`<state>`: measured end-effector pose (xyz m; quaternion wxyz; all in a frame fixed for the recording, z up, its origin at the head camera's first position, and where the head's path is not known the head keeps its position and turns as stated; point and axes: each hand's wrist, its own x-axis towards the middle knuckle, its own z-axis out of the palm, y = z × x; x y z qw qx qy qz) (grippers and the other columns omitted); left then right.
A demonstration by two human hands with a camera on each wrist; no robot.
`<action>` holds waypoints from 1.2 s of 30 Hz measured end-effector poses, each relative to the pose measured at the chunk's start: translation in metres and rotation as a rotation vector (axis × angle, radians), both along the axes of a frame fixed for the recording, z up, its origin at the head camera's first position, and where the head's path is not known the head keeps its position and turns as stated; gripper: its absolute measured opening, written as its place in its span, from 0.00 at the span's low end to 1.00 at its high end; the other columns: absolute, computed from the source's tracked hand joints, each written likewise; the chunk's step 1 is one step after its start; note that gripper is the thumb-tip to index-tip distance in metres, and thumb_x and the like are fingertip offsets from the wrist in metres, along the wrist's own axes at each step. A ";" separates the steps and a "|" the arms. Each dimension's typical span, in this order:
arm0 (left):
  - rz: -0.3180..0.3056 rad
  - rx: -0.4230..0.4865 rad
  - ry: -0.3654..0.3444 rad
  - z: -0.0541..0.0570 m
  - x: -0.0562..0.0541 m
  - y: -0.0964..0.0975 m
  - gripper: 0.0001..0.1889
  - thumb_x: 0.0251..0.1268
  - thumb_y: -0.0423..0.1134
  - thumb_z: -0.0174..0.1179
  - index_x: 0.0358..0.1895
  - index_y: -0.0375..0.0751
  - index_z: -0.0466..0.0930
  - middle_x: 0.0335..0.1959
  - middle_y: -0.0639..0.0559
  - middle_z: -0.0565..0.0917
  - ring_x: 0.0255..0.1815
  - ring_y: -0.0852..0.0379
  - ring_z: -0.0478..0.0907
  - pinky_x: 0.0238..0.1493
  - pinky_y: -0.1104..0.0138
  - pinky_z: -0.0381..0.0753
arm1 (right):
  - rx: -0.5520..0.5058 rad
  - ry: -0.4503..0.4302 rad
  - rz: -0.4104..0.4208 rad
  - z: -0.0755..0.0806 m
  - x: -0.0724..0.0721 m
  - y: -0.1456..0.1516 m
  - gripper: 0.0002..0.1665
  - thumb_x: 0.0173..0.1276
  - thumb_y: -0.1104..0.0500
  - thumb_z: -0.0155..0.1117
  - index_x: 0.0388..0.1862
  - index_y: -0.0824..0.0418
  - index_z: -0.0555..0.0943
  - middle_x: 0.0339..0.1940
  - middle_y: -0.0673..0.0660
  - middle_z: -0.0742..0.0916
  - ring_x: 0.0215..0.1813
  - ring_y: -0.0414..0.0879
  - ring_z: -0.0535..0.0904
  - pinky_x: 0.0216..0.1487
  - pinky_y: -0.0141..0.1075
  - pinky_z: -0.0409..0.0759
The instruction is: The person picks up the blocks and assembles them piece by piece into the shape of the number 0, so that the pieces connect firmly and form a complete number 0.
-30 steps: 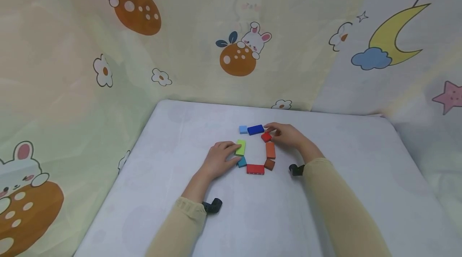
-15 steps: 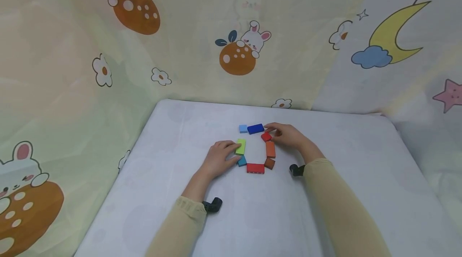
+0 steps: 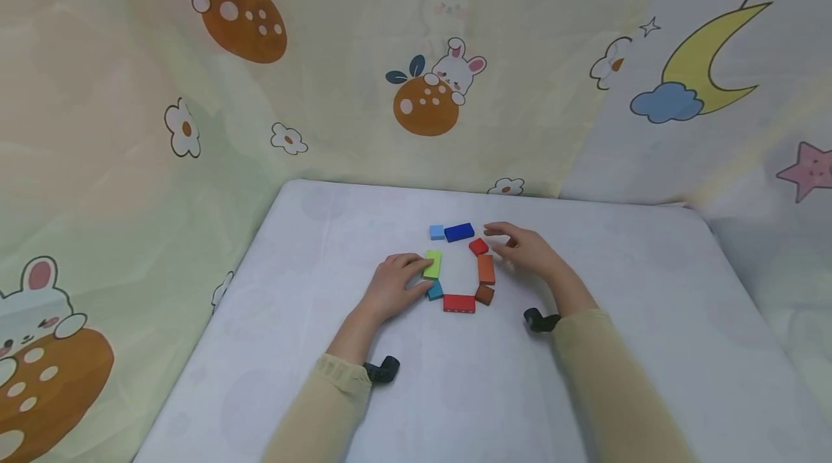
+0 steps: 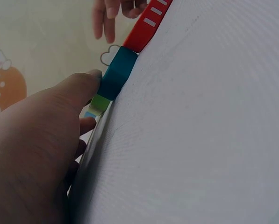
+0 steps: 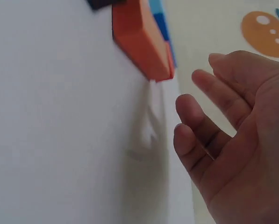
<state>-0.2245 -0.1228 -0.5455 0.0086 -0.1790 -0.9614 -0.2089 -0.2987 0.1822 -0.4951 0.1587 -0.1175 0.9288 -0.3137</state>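
Observation:
Coloured blocks lie in a broken ring on the white table. My left hand (image 3: 393, 286) rests at the ring's left side, fingertips on the lime green block (image 3: 432, 265) and thumb against the teal block (image 4: 117, 73). To the right, my right hand (image 3: 523, 250) is apart from the blocks, fingers loosely bent and nothing between them. Nearest to it are the small red block (image 3: 478, 246) and the orange block (image 5: 141, 39). A dark blue block (image 3: 459, 232) touches a light blue block (image 3: 437, 232) at the far side.
The long red block (image 3: 458, 303) with white marks and the brown block (image 3: 484, 295) form the ring's near side. A printed cloth (image 3: 338, 73) hangs behind the white table (image 3: 260, 376). Each wrist wears a black camera.
My right hand has let go of the small red block and drawn back a little to the right. The left hand and the blocks stay in place.

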 end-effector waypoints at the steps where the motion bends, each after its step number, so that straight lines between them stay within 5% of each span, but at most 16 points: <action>1: 0.000 0.002 -0.002 0.000 0.000 0.000 0.28 0.69 0.62 0.55 0.70 0.65 0.69 0.67 0.57 0.74 0.70 0.52 0.66 0.72 0.51 0.66 | -0.014 -0.003 -0.013 -0.001 0.005 0.000 0.31 0.72 0.49 0.60 0.73 0.39 0.67 0.68 0.53 0.77 0.52 0.52 0.76 0.42 0.38 0.82; 9: 0.000 -0.005 0.004 -0.001 -0.002 -0.003 0.28 0.69 0.62 0.54 0.70 0.65 0.69 0.67 0.57 0.74 0.71 0.52 0.66 0.72 0.52 0.65 | -0.100 -0.004 -0.051 -0.010 0.038 -0.004 0.32 0.70 0.47 0.62 0.72 0.37 0.68 0.41 0.56 0.81 0.37 0.50 0.76 0.34 0.36 0.78; 16: -0.004 0.005 0.000 -0.001 -0.002 -0.004 0.28 0.69 0.62 0.54 0.71 0.64 0.69 0.67 0.56 0.74 0.71 0.51 0.66 0.72 0.51 0.65 | -0.149 0.024 -0.113 -0.023 0.044 -0.004 0.30 0.70 0.48 0.63 0.69 0.32 0.69 0.44 0.53 0.81 0.39 0.51 0.75 0.37 0.37 0.78; 22: -0.011 0.010 -0.004 -0.002 -0.001 -0.003 0.28 0.70 0.63 0.54 0.71 0.65 0.69 0.68 0.57 0.73 0.71 0.52 0.65 0.73 0.52 0.65 | -0.107 0.073 -0.109 -0.033 0.041 -0.005 0.28 0.70 0.48 0.62 0.67 0.31 0.71 0.37 0.52 0.81 0.37 0.50 0.75 0.35 0.37 0.75; 36: -0.014 0.024 0.001 -0.001 0.000 -0.002 0.28 0.69 0.62 0.55 0.70 0.64 0.69 0.67 0.56 0.74 0.71 0.51 0.66 0.72 0.51 0.65 | -0.053 0.078 -0.113 -0.034 0.041 -0.007 0.29 0.70 0.49 0.64 0.68 0.34 0.71 0.38 0.52 0.82 0.38 0.49 0.74 0.36 0.36 0.75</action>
